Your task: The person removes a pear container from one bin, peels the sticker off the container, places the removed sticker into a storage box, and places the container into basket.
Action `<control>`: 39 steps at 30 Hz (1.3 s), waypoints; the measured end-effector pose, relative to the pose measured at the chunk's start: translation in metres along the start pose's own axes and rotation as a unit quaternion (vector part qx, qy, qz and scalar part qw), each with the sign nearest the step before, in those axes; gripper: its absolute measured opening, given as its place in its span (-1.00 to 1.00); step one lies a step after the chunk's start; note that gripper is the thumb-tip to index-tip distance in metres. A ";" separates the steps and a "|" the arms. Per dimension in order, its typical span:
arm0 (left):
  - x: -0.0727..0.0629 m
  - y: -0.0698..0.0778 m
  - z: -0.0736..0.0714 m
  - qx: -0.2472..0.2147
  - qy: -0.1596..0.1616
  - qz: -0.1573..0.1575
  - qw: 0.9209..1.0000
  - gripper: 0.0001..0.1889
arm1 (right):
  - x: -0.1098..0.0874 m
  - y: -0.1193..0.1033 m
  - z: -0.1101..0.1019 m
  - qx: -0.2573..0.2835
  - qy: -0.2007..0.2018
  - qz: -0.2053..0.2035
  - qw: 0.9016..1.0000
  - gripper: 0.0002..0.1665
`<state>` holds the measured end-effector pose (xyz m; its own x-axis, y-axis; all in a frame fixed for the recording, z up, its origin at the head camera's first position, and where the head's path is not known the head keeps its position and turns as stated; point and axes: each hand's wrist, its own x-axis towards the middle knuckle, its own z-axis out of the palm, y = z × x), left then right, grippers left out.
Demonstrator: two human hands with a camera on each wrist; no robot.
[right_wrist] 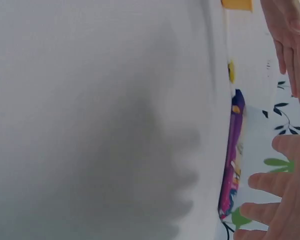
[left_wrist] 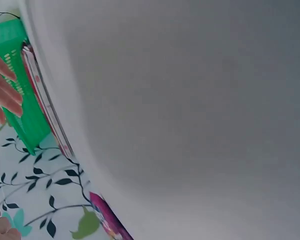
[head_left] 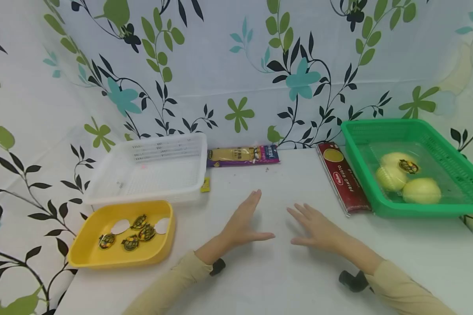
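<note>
Over the middle of the white table, my left hand (head_left: 242,223) is held with thumb and fingers spread and nothing in its grasp. Facing it, my right hand (head_left: 319,229) is likewise empty, its fingers apart. A gap separates the two hands. The right wrist view has the right hand's fingers (right_wrist: 270,185) at its edge, with their shadow on the table. Nearest to the right hand lies a red Primo Gusto packet (head_left: 344,179). Left of the left hand stands a yellow tray (head_left: 167,236) with several dark patterned tags (head_left: 130,242) and white pieces (head_left: 120,226).
A white basket (head_left: 150,192) stands behind the yellow tray. Along the table's back lies a purple and yellow packet (head_left: 242,155). At right, a green basket (head_left: 425,211) holds pale round fruits (head_left: 421,190) under clear plastic. A patterned cloth (head_left: 236,65) hangs behind.
</note>
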<state>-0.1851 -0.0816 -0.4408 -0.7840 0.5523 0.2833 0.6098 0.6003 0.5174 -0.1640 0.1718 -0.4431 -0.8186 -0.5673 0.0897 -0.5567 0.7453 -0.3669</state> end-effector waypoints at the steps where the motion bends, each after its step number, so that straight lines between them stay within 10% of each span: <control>1: 0.002 0.004 0.002 -0.004 0.000 -0.004 1.000 0.11 | -0.002 0.000 -0.002 0.001 0.000 0.007 1.000 -0.07; 18: 0.058 0.093 0.045 -0.107 0.058 -0.013 0.993 -0.10 | -0.056 0.029 -0.073 0.028 0.096 0.094 0.991 -0.34; 23: 0.070 0.111 0.055 -0.119 0.066 0.003 0.991 -0.13 | -0.070 0.039 -0.091 0.026 0.171 0.131 0.976 -0.48; 31: 0.089 0.132 0.076 -0.098 0.055 -0.002 0.994 -0.17 | -0.090 0.073 -0.109 0.051 0.183 0.226 0.955 -0.33; 39: 0.115 0.152 0.088 -0.115 0.077 0.003 0.990 -0.16 | -0.113 0.162 -0.116 -0.014 0.263 0.318 0.911 -0.12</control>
<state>-0.1723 0.1240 -0.4006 -0.7990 0.4510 0.3978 0.5866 0.4394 0.6803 -0.1780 0.3975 -0.4051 -0.9275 0.2235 0.2998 0.0572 0.8771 -0.4769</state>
